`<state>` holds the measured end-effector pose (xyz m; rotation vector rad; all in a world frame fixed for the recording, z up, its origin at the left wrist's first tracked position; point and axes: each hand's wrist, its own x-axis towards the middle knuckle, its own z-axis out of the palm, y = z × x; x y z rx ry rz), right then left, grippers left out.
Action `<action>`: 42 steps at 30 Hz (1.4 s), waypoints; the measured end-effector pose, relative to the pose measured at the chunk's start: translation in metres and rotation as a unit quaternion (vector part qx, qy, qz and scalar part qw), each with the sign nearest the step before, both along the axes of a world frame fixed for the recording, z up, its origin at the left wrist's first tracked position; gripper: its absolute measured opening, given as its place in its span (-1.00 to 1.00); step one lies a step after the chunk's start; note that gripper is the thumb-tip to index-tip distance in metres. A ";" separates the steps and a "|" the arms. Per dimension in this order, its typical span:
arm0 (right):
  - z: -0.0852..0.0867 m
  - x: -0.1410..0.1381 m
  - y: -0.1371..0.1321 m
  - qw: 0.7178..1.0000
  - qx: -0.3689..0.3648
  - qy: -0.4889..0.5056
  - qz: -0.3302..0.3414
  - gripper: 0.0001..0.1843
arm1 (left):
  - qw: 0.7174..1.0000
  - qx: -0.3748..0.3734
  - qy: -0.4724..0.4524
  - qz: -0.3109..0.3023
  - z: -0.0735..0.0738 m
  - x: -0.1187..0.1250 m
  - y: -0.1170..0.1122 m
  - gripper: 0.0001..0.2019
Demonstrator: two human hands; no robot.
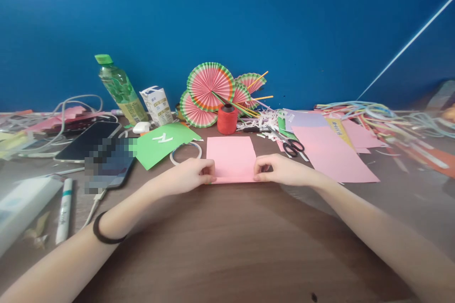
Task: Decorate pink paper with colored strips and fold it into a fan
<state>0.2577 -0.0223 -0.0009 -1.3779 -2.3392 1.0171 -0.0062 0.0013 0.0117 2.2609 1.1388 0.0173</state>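
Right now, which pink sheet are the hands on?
Small middle sheet: left hand and right hand at its near corners; neither touches others, like the big right sheet.

The left arm (103, 227) slants up from the lower left corner, the right arm (369, 222) from the lower right. Near the centre of the frame, the left hand (192, 173) and right hand (280, 169) face each other, level and apart, both pinching with curled fingers (209, 165).
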 end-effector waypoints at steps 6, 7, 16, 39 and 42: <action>-0.004 0.000 0.002 1.000 0.002 -0.010 -0.003 -0.80 | 0.999 -0.024 -0.022 -0.005 -0.006 -0.001 0.004 -0.78; -0.005 0.000 0.003 1.000 0.007 -0.010 -0.003 -0.80 | 0.999 -0.027 -0.026 -0.008 -0.007 -0.001 0.004 -0.78; -0.008 0.000 0.004 1.000 0.004 -0.002 0.013 -0.80 | 0.998 -0.056 -0.033 -0.024 -0.009 -0.001 0.006 -0.80; -0.014 -0.002 0.004 0.999 -0.002 -0.039 0.024 -0.73 | 0.997 -0.035 -0.021 -0.072 -0.013 0.003 0.006 -0.82; -0.013 -0.003 0.004 0.999 0.001 -0.040 0.024 -0.74 | 0.998 -0.021 -0.009 -0.057 -0.014 0.003 0.006 -0.81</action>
